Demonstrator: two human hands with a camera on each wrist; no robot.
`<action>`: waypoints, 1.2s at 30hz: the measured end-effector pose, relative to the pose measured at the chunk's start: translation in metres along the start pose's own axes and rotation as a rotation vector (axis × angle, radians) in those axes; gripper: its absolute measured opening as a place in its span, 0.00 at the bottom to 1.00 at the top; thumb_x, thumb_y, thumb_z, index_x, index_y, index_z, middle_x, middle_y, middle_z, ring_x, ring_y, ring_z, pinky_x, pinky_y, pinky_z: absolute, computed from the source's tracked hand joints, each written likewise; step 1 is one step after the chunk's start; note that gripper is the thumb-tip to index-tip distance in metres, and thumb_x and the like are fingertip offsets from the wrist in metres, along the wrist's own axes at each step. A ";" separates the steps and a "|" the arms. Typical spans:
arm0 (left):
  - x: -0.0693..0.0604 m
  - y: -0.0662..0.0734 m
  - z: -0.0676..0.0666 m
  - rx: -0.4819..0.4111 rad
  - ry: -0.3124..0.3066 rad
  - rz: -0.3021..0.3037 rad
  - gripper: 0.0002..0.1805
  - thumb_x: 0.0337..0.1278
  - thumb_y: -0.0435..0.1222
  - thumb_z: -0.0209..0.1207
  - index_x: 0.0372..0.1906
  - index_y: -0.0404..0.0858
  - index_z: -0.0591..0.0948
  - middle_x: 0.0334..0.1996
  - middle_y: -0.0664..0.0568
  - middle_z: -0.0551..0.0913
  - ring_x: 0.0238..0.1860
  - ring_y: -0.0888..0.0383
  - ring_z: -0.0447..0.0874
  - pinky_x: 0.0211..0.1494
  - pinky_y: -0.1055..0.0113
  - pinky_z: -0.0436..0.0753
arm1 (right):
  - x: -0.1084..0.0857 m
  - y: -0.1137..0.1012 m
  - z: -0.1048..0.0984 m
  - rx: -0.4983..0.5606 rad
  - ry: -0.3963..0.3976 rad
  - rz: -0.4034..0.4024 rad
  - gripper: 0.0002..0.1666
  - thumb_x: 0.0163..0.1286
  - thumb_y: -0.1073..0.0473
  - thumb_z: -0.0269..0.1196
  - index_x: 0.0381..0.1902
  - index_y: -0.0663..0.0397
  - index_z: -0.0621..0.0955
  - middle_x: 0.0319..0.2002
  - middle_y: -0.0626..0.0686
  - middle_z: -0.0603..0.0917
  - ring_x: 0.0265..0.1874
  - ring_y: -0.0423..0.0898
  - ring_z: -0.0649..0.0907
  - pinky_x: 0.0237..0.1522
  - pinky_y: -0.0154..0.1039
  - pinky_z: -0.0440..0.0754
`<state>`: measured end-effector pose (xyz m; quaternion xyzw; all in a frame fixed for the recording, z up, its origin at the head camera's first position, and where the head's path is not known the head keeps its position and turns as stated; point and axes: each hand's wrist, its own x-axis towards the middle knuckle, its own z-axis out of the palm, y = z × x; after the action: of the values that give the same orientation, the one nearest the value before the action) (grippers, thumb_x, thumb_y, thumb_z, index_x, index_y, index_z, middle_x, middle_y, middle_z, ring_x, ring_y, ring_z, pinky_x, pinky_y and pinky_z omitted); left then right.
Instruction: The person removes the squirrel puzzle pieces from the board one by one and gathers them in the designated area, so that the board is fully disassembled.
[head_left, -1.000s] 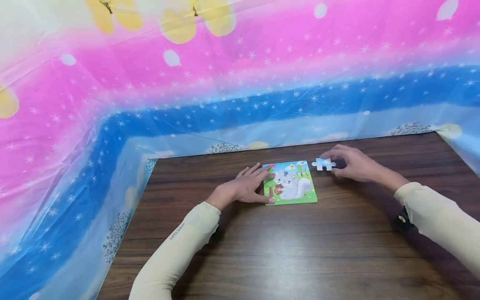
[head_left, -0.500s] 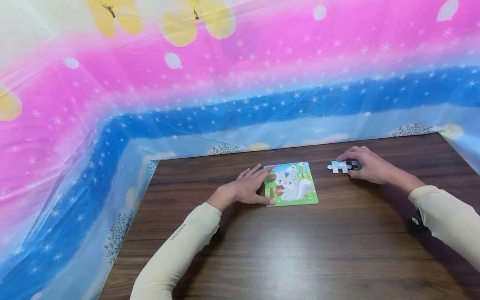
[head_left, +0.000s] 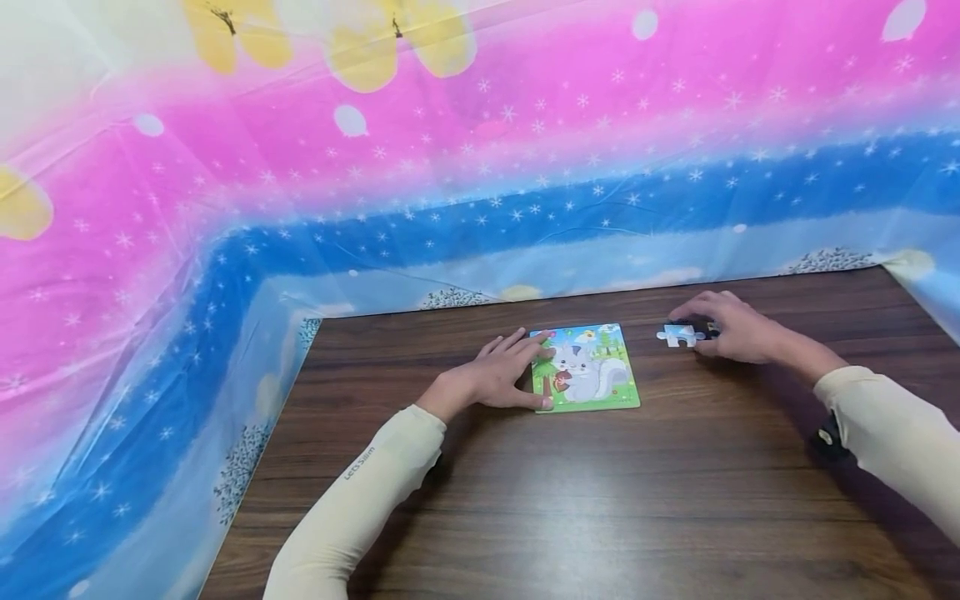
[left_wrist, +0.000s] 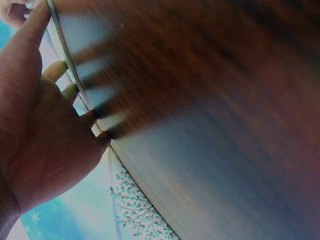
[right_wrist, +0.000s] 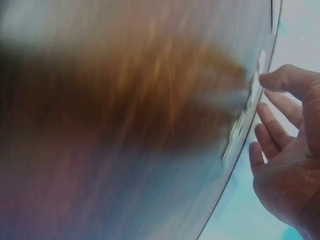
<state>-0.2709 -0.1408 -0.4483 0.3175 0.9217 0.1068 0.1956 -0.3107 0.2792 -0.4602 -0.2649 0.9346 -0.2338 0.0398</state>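
Observation:
A square jigsaw puzzle [head_left: 592,371] showing a grey-white squirrel lies flat on the wooden table. My left hand [head_left: 501,371] rests along its left side, fingers spread and thumb on the lower left corner. To the right, a light blue and white jigsaw piece [head_left: 679,335] lies on the table. Over and beside it is my right hand [head_left: 738,329], index finger near the top edge and thumb near the lower right. Partly hidden under that hand is another dark and yellow patch, perhaps a second piece. In the right wrist view, the thumb [right_wrist: 280,80] meets flat pieces [right_wrist: 232,140] edge-on, other fingers loosely bent.
The dark wooden table [head_left: 555,500] extends toward the front. A patterned pink, blue and white cloth [head_left: 450,192] hangs behind the table's back edge and down its left side.
My right hand has moved right, away from the puzzle, and the blue and white piece has come with it. Lately its fingers shift slightly left over the piece. My left hand stays put.

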 end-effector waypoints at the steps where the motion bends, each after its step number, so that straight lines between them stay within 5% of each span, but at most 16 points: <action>1: 0.000 0.000 0.000 0.001 0.002 -0.001 0.50 0.67 0.67 0.61 0.86 0.57 0.55 0.89 0.62 0.36 0.89 0.49 0.30 0.89 0.40 0.39 | 0.001 -0.004 0.002 -0.002 0.014 -0.003 0.32 0.64 0.65 0.72 0.67 0.47 0.82 0.66 0.64 0.79 0.63 0.64 0.74 0.61 0.68 0.74; 14: 0.003 0.000 0.000 -0.026 0.026 0.020 0.53 0.65 0.66 0.63 0.86 0.53 0.53 0.89 0.56 0.41 0.89 0.46 0.33 0.90 0.42 0.42 | 0.039 -0.075 0.040 0.040 0.013 -0.105 0.24 0.75 0.58 0.67 0.67 0.48 0.82 0.67 0.59 0.79 0.69 0.62 0.73 0.69 0.70 0.70; 22: 0.000 -0.013 0.001 -0.003 0.036 -0.122 0.68 0.55 0.72 0.65 0.88 0.47 0.41 0.89 0.52 0.38 0.89 0.50 0.33 0.90 0.46 0.35 | 0.080 -0.123 0.065 0.093 -0.046 -0.151 0.25 0.73 0.57 0.68 0.66 0.52 0.82 0.65 0.59 0.80 0.64 0.60 0.77 0.66 0.64 0.77; 29: 0.011 -0.020 0.005 0.005 0.013 -0.141 0.71 0.50 0.75 0.65 0.88 0.51 0.39 0.89 0.54 0.38 0.89 0.52 0.30 0.91 0.49 0.39 | 0.097 -0.141 0.077 0.037 -0.086 -0.099 0.26 0.71 0.56 0.71 0.65 0.54 0.82 0.61 0.59 0.80 0.61 0.57 0.79 0.64 0.58 0.81; 36: 0.008 -0.003 -0.003 0.028 -0.027 -0.166 0.72 0.54 0.75 0.63 0.88 0.49 0.33 0.89 0.52 0.36 0.89 0.52 0.30 0.91 0.49 0.41 | 0.103 -0.153 0.074 0.007 -0.125 -0.012 0.26 0.69 0.55 0.74 0.62 0.55 0.83 0.60 0.58 0.81 0.61 0.56 0.81 0.63 0.56 0.83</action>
<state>-0.2795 -0.1386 -0.4489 0.2439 0.9436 0.0732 0.2116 -0.3111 0.0811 -0.4508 -0.2844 0.9280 -0.2201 0.0975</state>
